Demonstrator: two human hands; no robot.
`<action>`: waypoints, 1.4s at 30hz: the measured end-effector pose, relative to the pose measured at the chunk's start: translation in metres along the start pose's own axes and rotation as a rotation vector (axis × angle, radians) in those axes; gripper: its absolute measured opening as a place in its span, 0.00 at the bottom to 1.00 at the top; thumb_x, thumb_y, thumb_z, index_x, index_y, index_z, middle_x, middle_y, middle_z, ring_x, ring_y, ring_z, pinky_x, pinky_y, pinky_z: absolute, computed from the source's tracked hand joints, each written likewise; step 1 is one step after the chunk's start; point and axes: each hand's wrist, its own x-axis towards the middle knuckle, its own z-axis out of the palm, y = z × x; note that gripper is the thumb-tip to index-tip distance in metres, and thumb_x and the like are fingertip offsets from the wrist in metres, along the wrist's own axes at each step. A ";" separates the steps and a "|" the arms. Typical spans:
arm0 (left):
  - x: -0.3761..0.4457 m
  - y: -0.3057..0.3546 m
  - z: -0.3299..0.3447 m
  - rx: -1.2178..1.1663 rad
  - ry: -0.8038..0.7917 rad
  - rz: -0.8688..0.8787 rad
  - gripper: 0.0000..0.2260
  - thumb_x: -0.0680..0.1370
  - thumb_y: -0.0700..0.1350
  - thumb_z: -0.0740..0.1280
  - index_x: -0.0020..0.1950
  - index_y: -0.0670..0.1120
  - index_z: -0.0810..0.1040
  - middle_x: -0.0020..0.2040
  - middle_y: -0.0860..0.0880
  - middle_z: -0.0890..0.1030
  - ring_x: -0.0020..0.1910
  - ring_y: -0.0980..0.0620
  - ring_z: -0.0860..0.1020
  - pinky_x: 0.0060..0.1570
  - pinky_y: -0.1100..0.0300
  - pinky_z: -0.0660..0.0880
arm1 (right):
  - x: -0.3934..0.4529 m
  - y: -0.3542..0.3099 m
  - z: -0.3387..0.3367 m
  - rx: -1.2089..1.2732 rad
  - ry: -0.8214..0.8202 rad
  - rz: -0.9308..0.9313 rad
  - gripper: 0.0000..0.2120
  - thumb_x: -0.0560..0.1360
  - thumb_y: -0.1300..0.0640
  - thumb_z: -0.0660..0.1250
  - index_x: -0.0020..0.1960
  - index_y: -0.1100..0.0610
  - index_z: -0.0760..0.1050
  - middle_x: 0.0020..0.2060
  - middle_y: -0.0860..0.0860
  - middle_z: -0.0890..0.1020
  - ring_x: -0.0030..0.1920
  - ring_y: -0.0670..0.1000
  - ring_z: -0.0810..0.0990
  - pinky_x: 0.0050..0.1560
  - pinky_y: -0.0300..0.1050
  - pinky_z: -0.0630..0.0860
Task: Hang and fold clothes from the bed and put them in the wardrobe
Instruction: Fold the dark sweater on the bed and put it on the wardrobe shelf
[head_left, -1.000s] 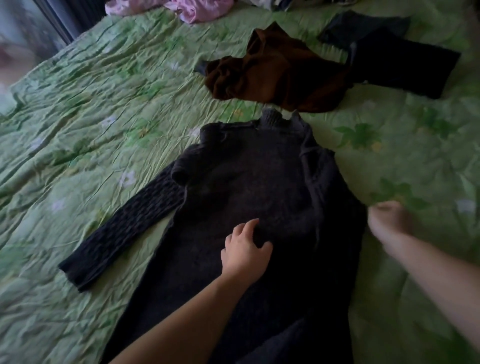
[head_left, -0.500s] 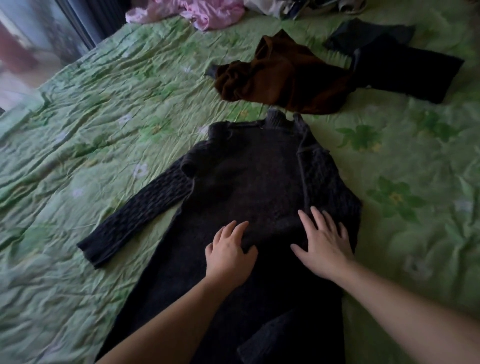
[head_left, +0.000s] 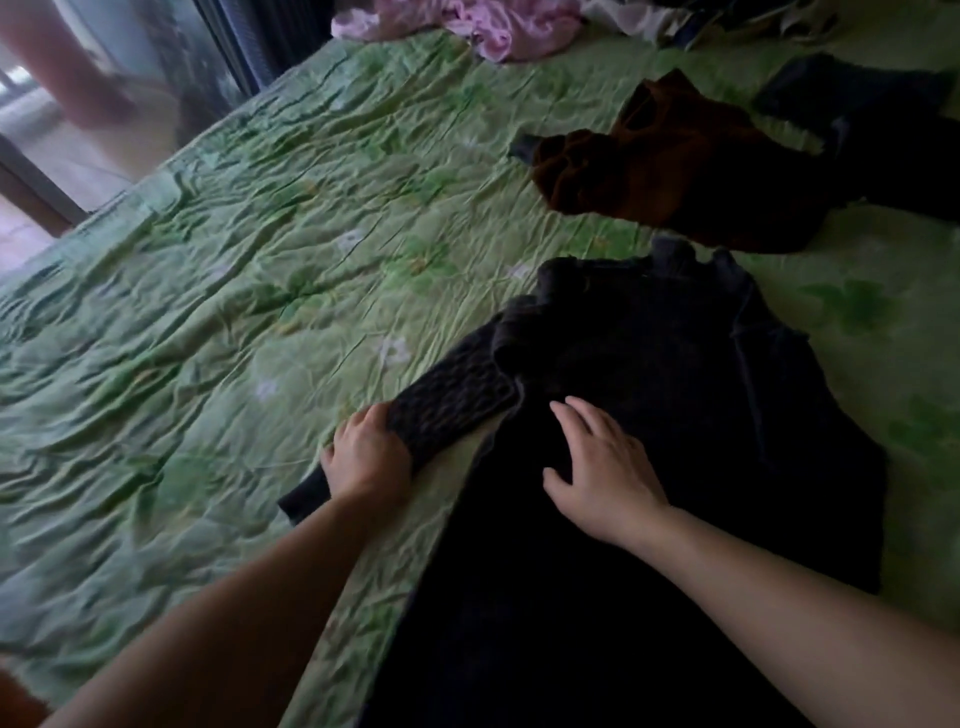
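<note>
A dark knitted sweater (head_left: 691, 395) lies flat on the green flowered bedspread (head_left: 234, 312), collar pointing away from me. Its cable-knit left sleeve (head_left: 447, 410) stretches out to the left. My left hand (head_left: 366, 462) grips that sleeve near the cuff, fingers curled over the knit. My right hand (head_left: 605, 467) rests flat on the sweater's body, fingers spread. The sweater's right sleeve is folded in over the body.
A brown garment (head_left: 670, 171) lies crumpled beyond the collar, with a dark garment (head_left: 883, 140) to its right. Pink clothing (head_left: 483, 26) sits at the bed's far edge. A curtain and a glass door (head_left: 78, 104) stand at the upper left past the bed.
My left hand left the sweater's body and moved left to take hold of the outstretched sleeve. My right hand shifted left across the body. The view swung left.
</note>
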 end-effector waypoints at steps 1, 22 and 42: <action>0.007 -0.008 -0.002 0.047 -0.051 -0.002 0.21 0.75 0.46 0.63 0.69 0.52 0.69 0.67 0.48 0.73 0.67 0.45 0.68 0.65 0.47 0.62 | 0.007 -0.012 0.004 0.008 0.006 -0.007 0.34 0.77 0.46 0.60 0.78 0.51 0.50 0.77 0.47 0.52 0.77 0.48 0.51 0.73 0.51 0.59; 0.049 -0.056 -0.136 -0.832 -0.175 0.213 0.09 0.71 0.40 0.73 0.47 0.53 0.83 0.36 0.54 0.83 0.33 0.62 0.78 0.36 0.68 0.74 | 0.143 -0.245 0.034 1.488 -0.244 0.461 0.40 0.58 0.35 0.71 0.61 0.59 0.74 0.51 0.57 0.82 0.38 0.53 0.82 0.33 0.41 0.77; -0.058 0.020 0.016 -0.232 -0.449 0.136 0.19 0.73 0.48 0.69 0.63 0.47 0.73 0.55 0.45 0.80 0.52 0.45 0.80 0.51 0.59 0.76 | -0.101 0.065 0.003 1.307 -0.155 0.841 0.15 0.71 0.52 0.69 0.52 0.60 0.81 0.44 0.60 0.85 0.44 0.59 0.84 0.52 0.55 0.78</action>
